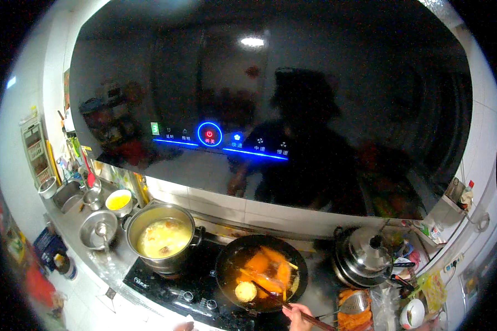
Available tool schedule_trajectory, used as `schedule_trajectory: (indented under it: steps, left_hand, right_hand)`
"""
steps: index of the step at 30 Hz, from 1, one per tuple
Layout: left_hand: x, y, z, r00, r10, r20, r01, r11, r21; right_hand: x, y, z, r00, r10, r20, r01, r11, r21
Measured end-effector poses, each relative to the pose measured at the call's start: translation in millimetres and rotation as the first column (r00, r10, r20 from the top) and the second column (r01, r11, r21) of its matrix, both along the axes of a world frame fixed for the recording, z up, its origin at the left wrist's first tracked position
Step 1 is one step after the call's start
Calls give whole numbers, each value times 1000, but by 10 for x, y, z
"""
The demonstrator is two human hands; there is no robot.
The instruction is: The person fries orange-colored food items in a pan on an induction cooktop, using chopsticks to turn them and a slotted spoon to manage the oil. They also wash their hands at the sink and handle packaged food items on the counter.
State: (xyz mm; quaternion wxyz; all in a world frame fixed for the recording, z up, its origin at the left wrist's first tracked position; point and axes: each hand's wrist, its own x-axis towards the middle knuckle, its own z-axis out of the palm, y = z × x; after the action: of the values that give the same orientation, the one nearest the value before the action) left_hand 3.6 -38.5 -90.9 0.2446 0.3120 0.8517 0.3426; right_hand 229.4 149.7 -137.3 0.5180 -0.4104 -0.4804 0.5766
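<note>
At the bottom edge, my right hand point(299, 317) grips long dark chopsticks point(269, 292). Their tips reach into a black wok point(227, 294) on the hob. Orange pieces of food point(261, 265) lie in the dark liquid there, partly blurred, and a pale round piece point(246, 292) sits near the wok's front left. Only a blurred sliver of what seems to be my left hand point(184, 327) shows at the lower edge, in front of the hob; its fingers cannot be made out.
A large steel pot point(161, 262) of pale yellow soup stands left of the wok. Further left are a steel basin point(87, 244) with a ladle and a yellow-filled bowl point(118, 211). Lidded steel cookware point(366, 252) and a perforated skimmer point(355, 303) over fried food are right. A black range hood point(199, 178) hangs above.
</note>
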Motion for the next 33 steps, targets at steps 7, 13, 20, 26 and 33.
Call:
schedule_trajectory:
  steps: [7,13,20,26,33]
  left_hand:
    - [7,-15,17,1000,-6,-19,7,998,57]
    - [5,-15,35,1000,2,5,-3,1000,26]
    - [-1,-23,42,1000,-11,-27,11,1000,14]
    - [6,-21,17,999,-33,-15,34,999,38]
    - [-11,-10,-70,1000,-27,11,27,999,28]
  right_hand:
    - [-83,29,11,1000,-4,-24,5,1000,11]
    - [-59,52,-76,1000,7,-20,-7,1000,16]
    - [-7,5,-104,1000,17,-15,-17,1000,25]
    - [15,67,-48,999,34,-6,-34,999,0]
    - [50,123,90,995,92,44,-94,994,52]
